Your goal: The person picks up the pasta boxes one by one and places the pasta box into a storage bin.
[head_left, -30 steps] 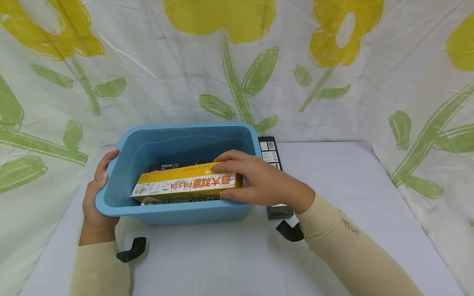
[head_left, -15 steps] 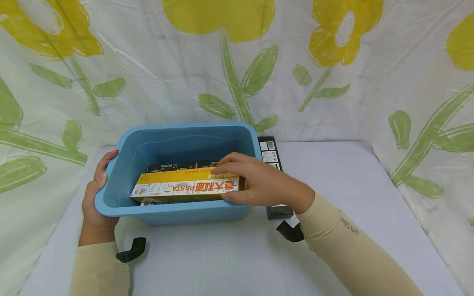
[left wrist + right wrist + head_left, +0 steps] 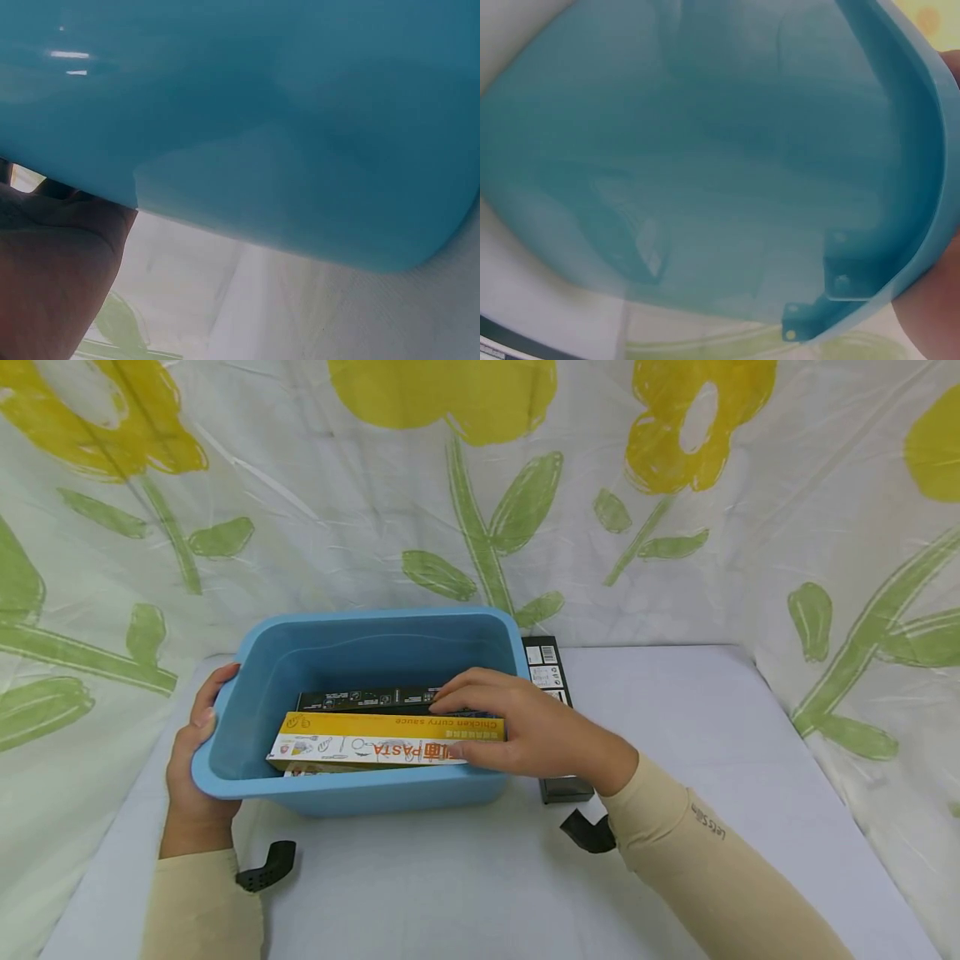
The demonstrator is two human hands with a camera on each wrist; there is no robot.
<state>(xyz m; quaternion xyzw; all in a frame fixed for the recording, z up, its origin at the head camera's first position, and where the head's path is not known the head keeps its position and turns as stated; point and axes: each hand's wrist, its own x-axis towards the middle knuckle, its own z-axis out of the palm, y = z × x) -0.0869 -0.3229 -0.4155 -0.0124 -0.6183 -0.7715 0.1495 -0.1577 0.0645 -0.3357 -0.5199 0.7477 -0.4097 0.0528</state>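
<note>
In the head view, a blue plastic bin (image 3: 375, 787) stands tilted a little toward me. My left hand (image 3: 197, 760) grips its left rim, fingers round the outside; the left wrist view shows this hand (image 3: 60, 262) at the bin wall. A yellow and white pasta box (image 3: 337, 750) lies lengthwise inside, near the front wall. Over its right end is my right hand (image 3: 517, 727), thumb in front of the white face and relaxed fingers above the yellow top. Behind it lies a black box (image 3: 352, 700), partly hidden. Part of another box shows under the pasta box.
Against the bin's right side, a black box (image 3: 547, 677) with white labels lies on the white table cover (image 3: 667, 710). A flower-printed curtain (image 3: 300, 527) closes off the back and sides. Black wrist mounts (image 3: 270, 867) stick out from both sleeves.
The pasta box has sunk lower and shifted right in the bin, its right end now under my right hand. More of the black box behind shows. My left hand keeps its grip.
</note>
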